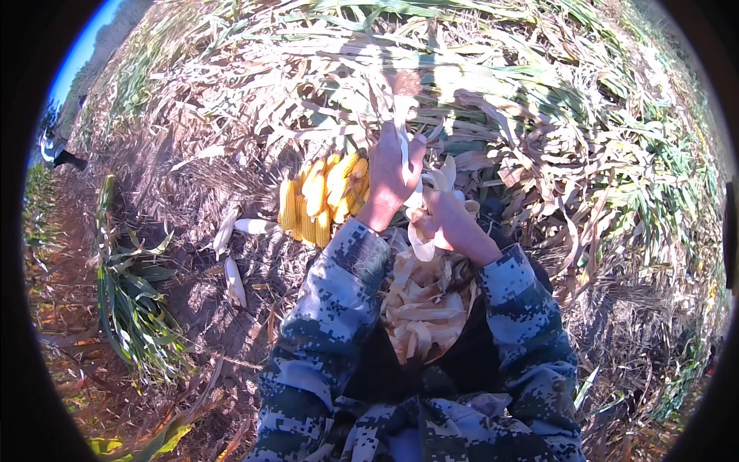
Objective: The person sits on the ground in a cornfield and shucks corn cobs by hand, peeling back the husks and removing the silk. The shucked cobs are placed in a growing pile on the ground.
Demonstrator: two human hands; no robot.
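Observation:
My left hand [391,170] is closed around pale corn husk leaves [405,147], just right of a pile of husked yellow corn cobs [323,196]. Lower and to the right, my right hand [453,222] grips more pale husk [424,245] with its fingers curled. Whether an ear of corn lies inside that husk cannot be told. Below both hands, a heap of loose dry husks [424,317] lies between my legs.
Cut corn stalks [508,86] cover the ground ahead and to the right. Several ears in pale husk [234,280] lie left of the cobs. Farther left is a green leafy stalk [130,294]. A person [53,147] is at the far left edge.

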